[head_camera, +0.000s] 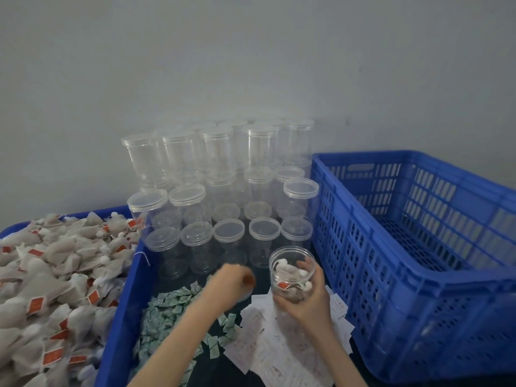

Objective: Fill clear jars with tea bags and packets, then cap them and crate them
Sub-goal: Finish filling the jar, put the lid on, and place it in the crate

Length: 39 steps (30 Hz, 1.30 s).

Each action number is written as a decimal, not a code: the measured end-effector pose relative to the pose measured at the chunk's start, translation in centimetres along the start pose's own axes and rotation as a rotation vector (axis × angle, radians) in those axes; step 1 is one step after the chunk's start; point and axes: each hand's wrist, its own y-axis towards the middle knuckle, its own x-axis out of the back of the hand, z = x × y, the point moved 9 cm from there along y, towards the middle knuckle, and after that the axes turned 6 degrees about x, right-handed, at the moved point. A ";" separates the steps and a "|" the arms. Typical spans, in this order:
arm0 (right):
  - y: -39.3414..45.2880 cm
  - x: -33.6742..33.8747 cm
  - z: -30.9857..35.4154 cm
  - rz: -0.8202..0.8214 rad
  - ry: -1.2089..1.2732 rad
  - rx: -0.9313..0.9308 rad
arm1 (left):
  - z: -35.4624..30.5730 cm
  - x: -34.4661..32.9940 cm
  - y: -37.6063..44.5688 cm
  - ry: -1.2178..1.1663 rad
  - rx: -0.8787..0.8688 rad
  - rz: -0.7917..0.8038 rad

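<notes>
My right hand (310,298) grips a clear jar (289,256) from the front, thumb inside its open mouth. The jar holds several tea bags with red tags and has no cap on. My left hand (234,279) is just to the left of the jar, blurred, its fingers curled down over what looks like a clear lid (245,296). Below my left forearm lies a pile of small green packets (167,305). White paper slips (268,344) are spread under my right wrist.
A blue bin (122,303) heaped with tea bags (55,275) fills the left side. Several capped empty clear jars (223,191) are stacked against the grey wall behind my hands. A large blue slatted crate (363,216) stands on the right with nothing visible inside.
</notes>
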 end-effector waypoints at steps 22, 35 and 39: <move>1.4 1.6 0.9 -0.014 -0.024 0.058 | 1.0 -8.3 0.8 -0.360 0.143 0.108; 1.8 2.3 0.2 -0.037 -0.046 0.052 | 1.7 -3.9 -0.3 -0.484 0.136 0.049; 1.8 2.0 0.0 -0.023 -0.049 0.047 | 1.8 1.6 -1.0 -0.477 0.140 -0.096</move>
